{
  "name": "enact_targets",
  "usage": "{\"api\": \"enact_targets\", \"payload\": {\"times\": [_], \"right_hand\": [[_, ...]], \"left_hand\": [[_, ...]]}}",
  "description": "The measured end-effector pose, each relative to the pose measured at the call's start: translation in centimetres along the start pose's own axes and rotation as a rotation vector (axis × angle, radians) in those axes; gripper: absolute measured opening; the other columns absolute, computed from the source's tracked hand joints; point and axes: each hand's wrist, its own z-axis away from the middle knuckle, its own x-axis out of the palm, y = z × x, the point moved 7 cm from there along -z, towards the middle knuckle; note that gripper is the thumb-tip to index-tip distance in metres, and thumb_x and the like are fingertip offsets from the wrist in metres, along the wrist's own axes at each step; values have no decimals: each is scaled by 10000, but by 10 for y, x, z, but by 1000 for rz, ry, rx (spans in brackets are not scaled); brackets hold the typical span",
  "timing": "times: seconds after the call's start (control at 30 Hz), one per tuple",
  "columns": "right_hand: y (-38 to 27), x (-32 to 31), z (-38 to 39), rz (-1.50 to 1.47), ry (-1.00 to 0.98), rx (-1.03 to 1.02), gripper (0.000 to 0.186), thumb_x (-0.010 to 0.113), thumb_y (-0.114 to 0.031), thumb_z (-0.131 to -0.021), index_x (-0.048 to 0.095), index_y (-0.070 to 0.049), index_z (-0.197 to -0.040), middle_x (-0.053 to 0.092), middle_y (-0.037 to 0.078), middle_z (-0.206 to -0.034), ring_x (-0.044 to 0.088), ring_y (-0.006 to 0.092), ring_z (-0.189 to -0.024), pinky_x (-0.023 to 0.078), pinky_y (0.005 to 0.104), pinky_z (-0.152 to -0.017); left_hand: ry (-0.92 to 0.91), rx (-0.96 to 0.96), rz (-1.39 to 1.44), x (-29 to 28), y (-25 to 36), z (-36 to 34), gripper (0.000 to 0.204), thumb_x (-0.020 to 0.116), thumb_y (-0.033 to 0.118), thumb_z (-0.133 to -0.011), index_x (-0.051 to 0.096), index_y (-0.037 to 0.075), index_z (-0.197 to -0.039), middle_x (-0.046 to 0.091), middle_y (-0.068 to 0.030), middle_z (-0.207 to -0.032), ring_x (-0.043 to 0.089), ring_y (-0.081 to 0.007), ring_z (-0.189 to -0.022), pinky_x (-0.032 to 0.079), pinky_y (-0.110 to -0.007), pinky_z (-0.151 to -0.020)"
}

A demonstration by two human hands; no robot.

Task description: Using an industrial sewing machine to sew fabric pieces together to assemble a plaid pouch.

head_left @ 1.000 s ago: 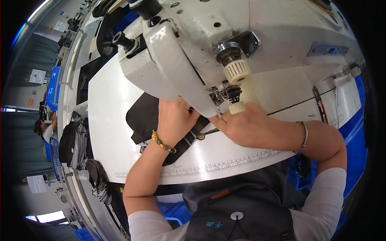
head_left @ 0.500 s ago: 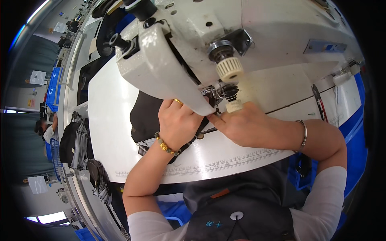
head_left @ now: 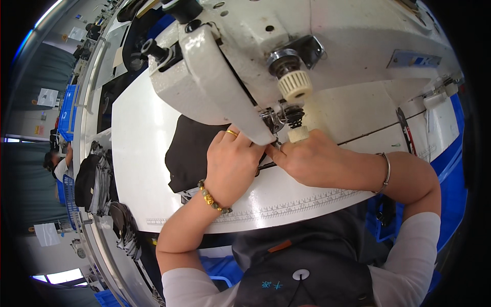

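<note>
Head view: your left hand (head_left: pixel 232 166) shifted nearer right hand (head_left: pixel 313 162), apparently guiding black cloth (head_left: pixel 190 151); can't tell either grip's closure.

"Where's the left hand (head_left: pixel 232 166)?"
"Just left of the sewing machine's nose (head_left: pixel 239 110), palm down, fingers bent (tips partly hidden)."
"And the right hand (head_left: pixel 313 159)?"
"Just right of that nose, fingers curled, elbow bent outward."

Fabric (head_left: pixel 194 146) on tabletop (head_left: pixel 137 133), cloth stack (head_left: pixel 91 179) at left
</note>
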Motion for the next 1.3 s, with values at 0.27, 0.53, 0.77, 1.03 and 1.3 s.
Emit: {"api": "enact_targets", "payload": {"times": [0.27, 0.53, 0.77, 1.03, 1.3], "right_hand": [[3, 2, 0, -62, 26, 24, 163, 618, -71, -775, 643, 21, -906, 614, 91, -611, 633, 236, -507, 476, 355, -447], [11, 4, -3, -61, -24, 62, 68, 618, -75, -780, 624, -19, -818, 637, 107, -642, 662, 260, -564, 501, 374, -501], [12, 6, -2, -81, -35, 63, 55, 638, -76, -763, 618, -31, -786, 648, 115, -660, 674, 265, -586, 512, 381, -518], [2, 1, -2, 8, 83, 1, 120, 646, -98, -771, 644, -8, -850, 658, 120, -821, 658, 228, -578, 515, 345, -503], [-23, 2, 5, -19, -11, -64, 396, 595, -125, -825, 622, 82, -1162, 687, 235, -1000, 663, 221, -544, 517, 329, -451]], "left_hand": [[-57, -4, -54, -1, 5, 0, 164, 671, 47, -697, 710, 100, -847, 619, 7, -986, 608, -219, -868, 521, -349, -622], [-21, 2, -115, 7, -4, 0, 382, 654, 97, -762, 721, 96, -1137, 645, -55, -928, 626, -232, -883, 479, -348, -733], [-38, -56, -86, 3, -4, -1, 269, 635, 17, -715, 744, 96, -947, 654, -23, -976, 629, -253, -941, 510, -368, -777], [-195, -68, 26, -23, -7, 3, 403, 598, -11, -745, 754, 91, -1103, 623, -50, -860, 636, -274, -812, 517, -370, -701], [-170, -124, 233, -25, -2, 2, 375, 608, -62, -741, 743, 51, -1072, 605, -86, -855, 636, -306, -793, 528, -378, -700]]}}
